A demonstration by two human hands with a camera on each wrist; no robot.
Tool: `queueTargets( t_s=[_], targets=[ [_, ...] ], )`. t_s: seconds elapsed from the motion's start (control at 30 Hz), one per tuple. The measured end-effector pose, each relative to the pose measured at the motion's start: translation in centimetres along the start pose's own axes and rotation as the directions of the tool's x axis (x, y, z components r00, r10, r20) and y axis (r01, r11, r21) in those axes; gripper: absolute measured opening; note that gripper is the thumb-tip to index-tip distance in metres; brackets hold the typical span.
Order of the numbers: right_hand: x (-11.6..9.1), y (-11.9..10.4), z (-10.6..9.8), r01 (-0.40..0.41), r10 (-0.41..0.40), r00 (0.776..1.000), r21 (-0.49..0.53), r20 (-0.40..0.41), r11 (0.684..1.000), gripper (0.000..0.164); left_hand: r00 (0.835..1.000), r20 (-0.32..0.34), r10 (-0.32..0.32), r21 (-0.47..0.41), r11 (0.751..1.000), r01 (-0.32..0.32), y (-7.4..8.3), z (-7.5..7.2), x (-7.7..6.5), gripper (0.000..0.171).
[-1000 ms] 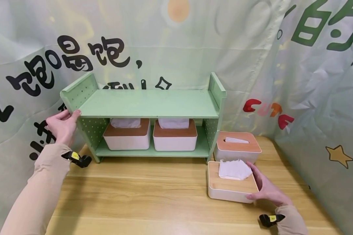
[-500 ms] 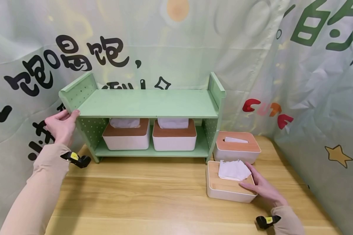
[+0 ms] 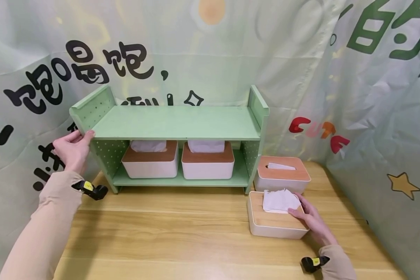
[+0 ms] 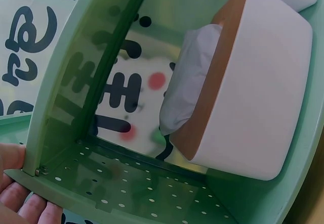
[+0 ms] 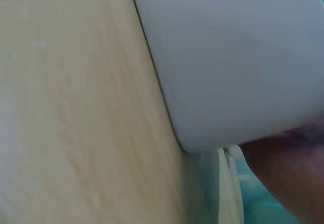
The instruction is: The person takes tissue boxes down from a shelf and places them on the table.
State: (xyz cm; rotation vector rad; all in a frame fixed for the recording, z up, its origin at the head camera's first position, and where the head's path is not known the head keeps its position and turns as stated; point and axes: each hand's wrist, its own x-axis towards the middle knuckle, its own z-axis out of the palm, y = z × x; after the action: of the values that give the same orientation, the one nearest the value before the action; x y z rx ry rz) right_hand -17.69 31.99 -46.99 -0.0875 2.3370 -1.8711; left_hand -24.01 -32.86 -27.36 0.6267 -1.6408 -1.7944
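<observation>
My left hand (image 3: 72, 149) grips the left side of a green two-tier shelf (image 3: 176, 122), thumb on its front edge and fingers behind. In the left wrist view those fingers (image 4: 31, 206) wrap the perforated panel's edge. My right hand (image 3: 313, 219) holds the right end of a white tissue box (image 3: 276, 232) with a wooden lid, thumb on the lid and the other fingers at the far right side. A tissue (image 3: 281, 201) sticks up from its slot. In the right wrist view the white box wall (image 5: 233, 62) stands on the wooden table, part of the hand beside it.
Two similar tissue boxes (image 3: 149, 170) (image 3: 208, 171) stand side by side on the lower tier. Another tissue box (image 3: 282, 184) stands right of the shelf, just behind the held one. A printed cloth (image 3: 283, 58) hangs behind and at both sides of the wooden table (image 3: 168, 233).
My right thumb has moved from the box's front corner onto its lid. The held box has turned slightly and shifted a little right. My left hand stays on the shelf.
</observation>
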Motion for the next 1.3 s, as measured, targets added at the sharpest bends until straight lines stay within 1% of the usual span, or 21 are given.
queueTargets(
  t_s=[0.17,0.37,0.73,0.97,1.17,1.3],
  targets=[
    [0.0,0.3,-0.5,-0.021,0.021,1.000,0.009,-0.020,1.000,0.082,1.000,-0.008,-0.001,-0.013,1.000,0.001,-0.1,0.0,0.0,0.046],
    [0.0,0.3,-0.7,-0.042,0.043,0.999,0.025,-0.031,0.999,0.084,1.000,-0.004,0.001,-0.017,1.000,-0.001,-0.1,0.1,0.0,0.046],
    [-0.2,0.8,-1.4,-0.015,0.015,0.997,0.006,-0.079,1.000,0.077,1.000,-0.003,0.002,-0.020,1.000,-0.002,-0.1,0.1,0.0,0.045],
    [-0.2,1.1,-2.0,-0.025,0.026,0.998,0.018,-0.064,1.000,0.079,1.000,-0.005,0.006,-0.023,1.000,-0.006,-0.1,0.1,-0.2,0.045],
    [-0.2,1.3,-2.2,0.028,-0.025,0.996,0.026,-0.082,0.999,0.076,1.000,-0.009,0.013,-0.011,1.000,-0.013,-0.1,0.1,-0.1,0.045],
    [-0.3,1.3,-2.4,0.010,-0.008,0.997,0.020,-0.080,1.000,0.078,1.000,-0.006,0.011,-0.019,1.000,-0.011,-0.1,0.1,-0.1,0.045]
  ],
)
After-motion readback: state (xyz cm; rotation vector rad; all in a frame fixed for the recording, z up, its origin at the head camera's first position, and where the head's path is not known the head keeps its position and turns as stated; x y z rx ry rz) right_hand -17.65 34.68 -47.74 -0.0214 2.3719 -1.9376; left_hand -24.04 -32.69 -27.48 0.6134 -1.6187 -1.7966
